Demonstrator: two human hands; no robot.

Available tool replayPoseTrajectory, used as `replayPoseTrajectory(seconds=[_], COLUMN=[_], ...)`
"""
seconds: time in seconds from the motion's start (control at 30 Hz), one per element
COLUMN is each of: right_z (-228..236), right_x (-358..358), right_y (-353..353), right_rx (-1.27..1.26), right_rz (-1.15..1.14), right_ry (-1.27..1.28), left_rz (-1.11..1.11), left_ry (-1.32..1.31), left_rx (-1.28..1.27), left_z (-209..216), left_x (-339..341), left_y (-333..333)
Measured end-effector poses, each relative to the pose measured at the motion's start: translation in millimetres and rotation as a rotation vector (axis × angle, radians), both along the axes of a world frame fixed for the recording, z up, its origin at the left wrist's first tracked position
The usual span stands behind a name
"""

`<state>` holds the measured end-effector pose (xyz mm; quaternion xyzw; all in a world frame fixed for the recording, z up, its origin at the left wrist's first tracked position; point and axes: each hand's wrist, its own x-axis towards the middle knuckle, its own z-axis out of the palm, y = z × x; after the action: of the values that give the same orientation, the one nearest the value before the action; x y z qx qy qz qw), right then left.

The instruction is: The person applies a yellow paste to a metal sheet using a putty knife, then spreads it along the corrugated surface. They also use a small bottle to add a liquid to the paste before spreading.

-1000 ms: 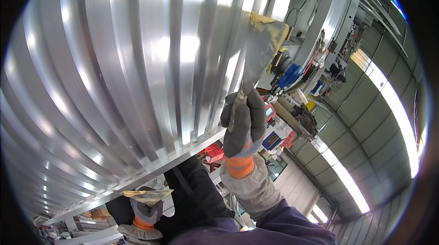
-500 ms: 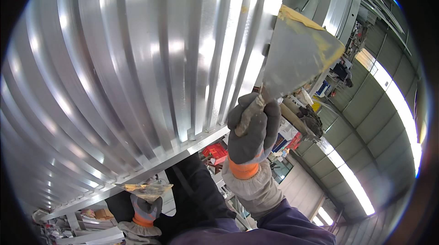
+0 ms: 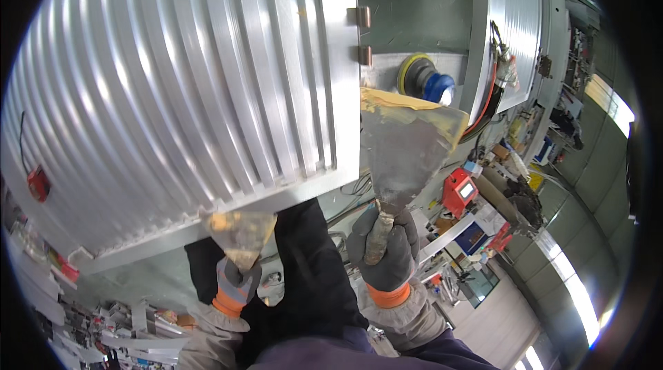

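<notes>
grey-gloved right hand (image 3: 392,259) grips broad, flat, yellow-edged grey scraper (image 3: 409,152) | grey-gloved left hand (image 3: 238,286) clasps yellow-smeared flared scraper (image 3: 243,233) | ridged silvery metal panel (image 3: 186,93) ahead of left grip

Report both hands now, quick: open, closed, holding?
Left hand: closed, holding a yellow-smeared scraper.
Right hand: closed around the handle of a grey-bladed scraper.

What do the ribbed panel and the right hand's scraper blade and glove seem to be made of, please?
Ribbed panel: bare metal, probably aluminium, given its silvery, streaked shine.
Scraper blade: likely metal, being thin, flat and dull grey, though plastic is possible.
Glove: apparently fabric, its matte dark-grey surface perhaps a rubber coating.
</notes>
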<state>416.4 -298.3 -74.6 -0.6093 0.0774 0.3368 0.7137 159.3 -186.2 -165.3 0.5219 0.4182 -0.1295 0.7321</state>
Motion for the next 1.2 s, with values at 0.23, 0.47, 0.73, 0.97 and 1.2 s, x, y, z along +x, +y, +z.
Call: replayPoseTrajectory(seconds=[0.23,0.47,0.73,0.97,1.2], right_z=[48.3,75.9,81.2,83.3,77.8], right_x=[19.6,34.6,42.2,58.6,99.3], right_y=[-38.1,-63.2,-80.2,-57.1,-48.3], right_rx=[-0.039,-0.074,-0.174,-0.167,-0.306], right_rz=[0.188,0.198,0.383,0.669,1.046], right_ry=[0.092,0.207,-0.042,-0.476,-0.959], left_rz=[-0.014,-0.115,-0.181,-0.295,-0.248], left_ry=[-0.033,0.064,-0.179,-0.221,-0.255], left_rx=[0.09,0.068,0.044,-0.135,-0.148], left_z=[84.6,134.3,152.7,167.9,156.6], left_x=[101.2,125.3,121.8,113.3,82.7], left_y=[44.4,49.8,57.4,83.3,108.5])
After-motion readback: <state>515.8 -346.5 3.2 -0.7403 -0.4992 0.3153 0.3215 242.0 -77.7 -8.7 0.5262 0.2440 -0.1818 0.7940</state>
